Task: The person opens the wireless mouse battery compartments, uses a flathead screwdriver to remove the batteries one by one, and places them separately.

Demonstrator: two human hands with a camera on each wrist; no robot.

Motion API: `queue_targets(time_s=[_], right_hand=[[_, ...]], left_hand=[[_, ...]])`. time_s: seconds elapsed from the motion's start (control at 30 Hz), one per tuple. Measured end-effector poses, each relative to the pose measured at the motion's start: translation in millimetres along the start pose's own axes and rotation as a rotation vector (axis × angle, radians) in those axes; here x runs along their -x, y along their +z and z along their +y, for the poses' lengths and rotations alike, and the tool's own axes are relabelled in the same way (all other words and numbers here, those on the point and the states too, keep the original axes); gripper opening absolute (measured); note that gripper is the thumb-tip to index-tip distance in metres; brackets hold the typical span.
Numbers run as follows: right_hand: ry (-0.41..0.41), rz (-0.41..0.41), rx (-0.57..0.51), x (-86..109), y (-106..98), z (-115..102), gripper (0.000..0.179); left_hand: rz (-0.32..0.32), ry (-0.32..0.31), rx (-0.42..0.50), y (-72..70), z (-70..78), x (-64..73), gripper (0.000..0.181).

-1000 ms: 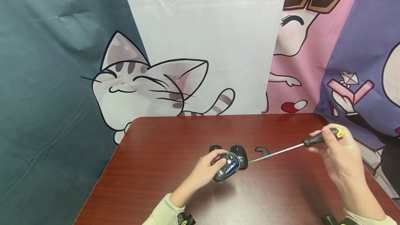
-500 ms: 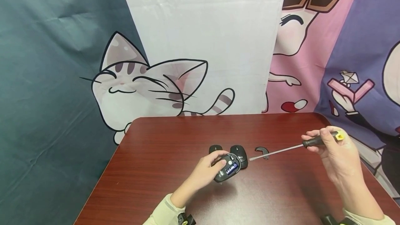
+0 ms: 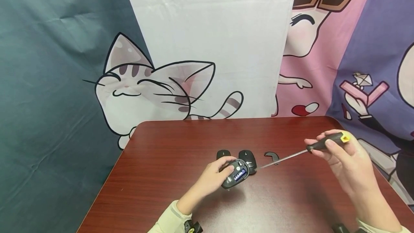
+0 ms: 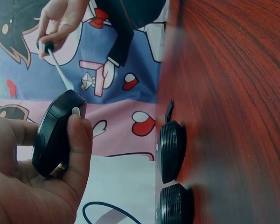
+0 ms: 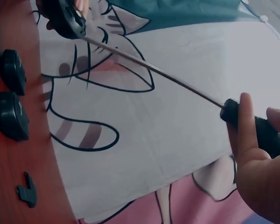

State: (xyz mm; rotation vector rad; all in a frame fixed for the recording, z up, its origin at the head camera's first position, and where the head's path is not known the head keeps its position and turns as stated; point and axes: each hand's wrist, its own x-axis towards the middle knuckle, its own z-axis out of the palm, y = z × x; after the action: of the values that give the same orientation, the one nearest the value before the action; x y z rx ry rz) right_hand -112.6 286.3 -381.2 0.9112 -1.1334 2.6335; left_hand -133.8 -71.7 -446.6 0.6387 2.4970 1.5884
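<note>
My left hand (image 3: 211,175) grips a black computer mouse (image 3: 230,181) above the table, its underside turned up and a blue battery showing in the uncovered slot. A screwdriver with a black and yellow handle (image 3: 323,143) is held between the fingers and thumb of my right hand (image 3: 352,170). Its long metal shaft (image 5: 154,70) points left, and the tip lies close to the end of the held mouse; whether they touch I cannot tell. Behind that mouse, a second mouse (image 3: 247,157) and a third mouse (image 3: 223,153) rest on the table.
A curved black cover piece (image 3: 272,156) lies on the reddish-brown table (image 3: 155,175), right of the mice. Beyond the table's far edge hangs a cartoon-printed cloth (image 3: 210,39).
My right hand has brought the screwdriver leftward, so its tip now comes nearer the mouse. The left hand and its mouse have stayed nearly still.
</note>
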Motion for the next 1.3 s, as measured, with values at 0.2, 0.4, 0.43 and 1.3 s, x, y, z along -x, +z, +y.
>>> queue_targets(time_s=[0.2,0.4,0.43,1.3], right_hand=[[-0.152,0.019,0.136,2.1,25,2,0.034],[-0.261,0.014,0.217,3.2,44,2,0.033],[-0.269,0.008,0.223,3.0,47,2,0.033],[-0.309,0.07,0.476,8.6,71,13,0.039]], left_hand=[[-0.001,-0.009,0.005,-0.3,0.3,0.1,0.031],[-0.029,-0.032,0.136,0.3,0.8,-1.0,0.031],[-0.036,-0.035,0.161,0.4,0.9,-1.1,0.031],[-0.063,-0.059,0.162,2.3,3.7,-5.5,0.034]])
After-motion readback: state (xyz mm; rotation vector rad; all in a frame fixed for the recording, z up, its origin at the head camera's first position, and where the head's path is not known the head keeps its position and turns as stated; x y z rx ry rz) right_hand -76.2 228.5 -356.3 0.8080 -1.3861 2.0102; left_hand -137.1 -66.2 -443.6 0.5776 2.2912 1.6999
